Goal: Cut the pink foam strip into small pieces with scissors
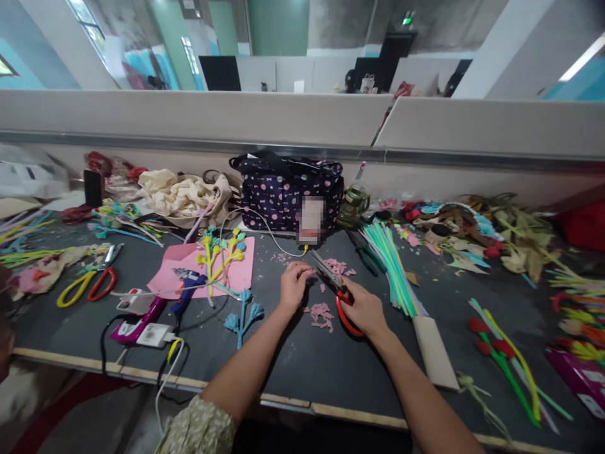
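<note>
My right hand (365,308) is closed round red-handled scissors (336,291), whose blades point up and left toward my left hand. My left hand (293,282) is pinched shut on something small that I cannot make out, right at the blade tips. Small pink cut scraps (321,313) lie on the dark table (302,359) between and just below the two hands, and more pink scraps (336,265) lie beyond the blades.
A dotted navy bag (283,192) stands behind the hands. Left: pink sheet with craft flowers (222,255), blue glue gun (188,291), a power strip (142,325), yellow-and-red scissors (89,284). Right: bundle of green stems (392,265), cardboard strip (433,352), more craft flowers (501,353).
</note>
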{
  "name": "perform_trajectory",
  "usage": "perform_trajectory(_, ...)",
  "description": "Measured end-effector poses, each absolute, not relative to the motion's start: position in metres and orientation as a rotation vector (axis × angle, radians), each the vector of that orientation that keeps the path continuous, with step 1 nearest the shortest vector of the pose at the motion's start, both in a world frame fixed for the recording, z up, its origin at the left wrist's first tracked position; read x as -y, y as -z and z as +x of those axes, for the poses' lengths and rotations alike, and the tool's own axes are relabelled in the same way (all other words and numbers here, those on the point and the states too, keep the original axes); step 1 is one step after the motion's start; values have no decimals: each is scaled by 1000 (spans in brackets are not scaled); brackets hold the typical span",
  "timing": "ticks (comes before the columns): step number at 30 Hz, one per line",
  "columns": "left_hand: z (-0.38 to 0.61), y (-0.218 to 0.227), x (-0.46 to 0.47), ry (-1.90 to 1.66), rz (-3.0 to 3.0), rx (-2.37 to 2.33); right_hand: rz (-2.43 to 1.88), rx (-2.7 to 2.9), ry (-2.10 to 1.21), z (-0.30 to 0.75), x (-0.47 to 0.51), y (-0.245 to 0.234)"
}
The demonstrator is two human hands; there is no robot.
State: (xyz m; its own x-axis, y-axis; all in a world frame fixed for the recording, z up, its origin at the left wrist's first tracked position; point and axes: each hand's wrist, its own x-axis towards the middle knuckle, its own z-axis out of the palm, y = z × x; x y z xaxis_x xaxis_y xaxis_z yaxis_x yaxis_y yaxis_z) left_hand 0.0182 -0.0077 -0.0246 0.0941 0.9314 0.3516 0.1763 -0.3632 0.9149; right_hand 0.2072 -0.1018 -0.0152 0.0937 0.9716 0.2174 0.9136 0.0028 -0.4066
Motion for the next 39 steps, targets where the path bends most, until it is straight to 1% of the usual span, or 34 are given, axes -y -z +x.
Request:
perform_trajectory(7, 17, 22, 9, -1313, 1615, -1120, -1945, 1880, -173, 205, 102, 12)
perform_trajectory(13, 19, 23, 6, -1262, 1169, -999, -1940, 1915, -180, 203, 103, 9)
perform_trajectory(17, 19, 19, 5, -1275, 997, -962, -1922, 1932, -191, 201, 104, 6)
perform_trajectory(28, 10, 8, 5, -1355, 942, -973, -1872, 1955, -196, 198, 106, 5)
perform_trajectory(39, 7, 8, 2, -1273, 738, -885, -1932, 1972, -128, 198, 110, -2)
